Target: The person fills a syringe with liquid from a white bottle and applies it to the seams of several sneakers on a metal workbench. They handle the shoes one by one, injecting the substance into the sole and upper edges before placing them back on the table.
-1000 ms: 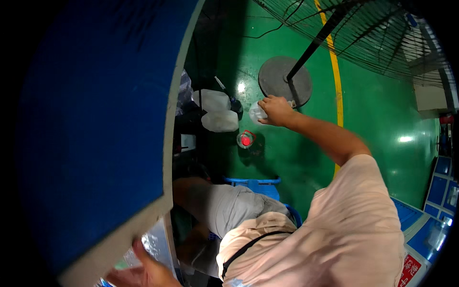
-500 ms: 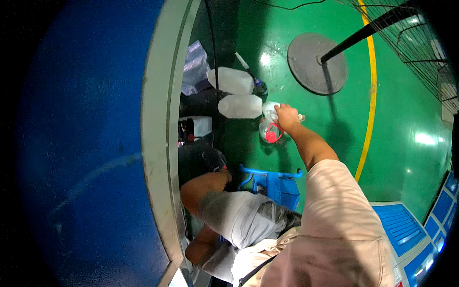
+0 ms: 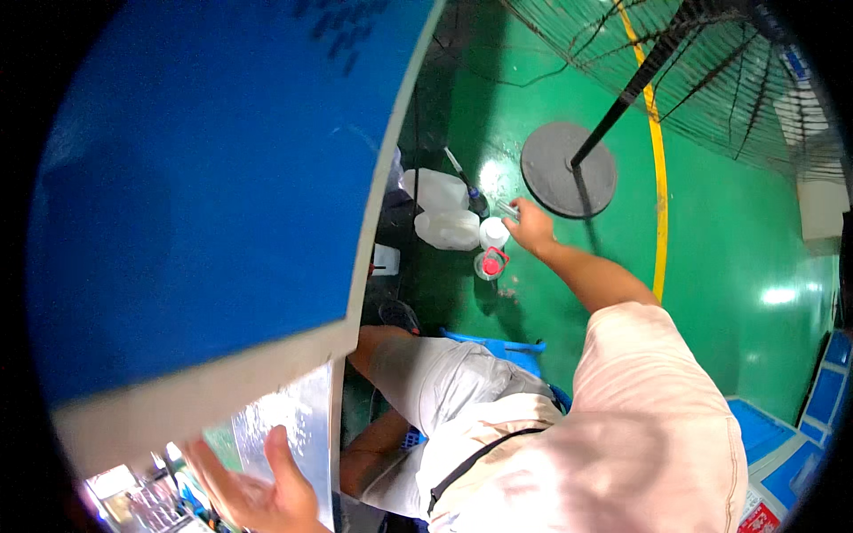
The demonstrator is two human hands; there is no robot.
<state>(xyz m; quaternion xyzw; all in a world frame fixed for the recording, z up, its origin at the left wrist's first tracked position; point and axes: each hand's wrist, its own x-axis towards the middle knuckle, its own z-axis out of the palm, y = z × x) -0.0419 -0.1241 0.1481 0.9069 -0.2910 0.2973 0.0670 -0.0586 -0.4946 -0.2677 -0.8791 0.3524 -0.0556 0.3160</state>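
Observation:
On the right, my right hand (image 3: 535, 227) is closed, its fingertips round a small pale, shiny piece (image 3: 507, 209) whose kind I cannot make out. Just below those fingers stands a white bottle (image 3: 494, 234) on the green floor. Beside it is a clear bottle with a red cap and red carrying handle (image 3: 490, 265). At the lower left, my left hand (image 3: 258, 489) is open, thumb and fingers apart, under the edge of a blue panel (image 3: 222, 195). Nothing shows in that palm.
Two translucent plastic jugs (image 3: 447, 230) and a dark bottle with a blue cap (image 3: 478, 201) stand left of my right hand. A fan's round base (image 3: 569, 169) and wire cage (image 3: 711, 80) are to the right. A blue stool (image 3: 511, 354) is by my legs.
My right hand has lifted off the white bottle and now pinches the small pale piece. My left hand has come into view at the lower left. The view has shifted.

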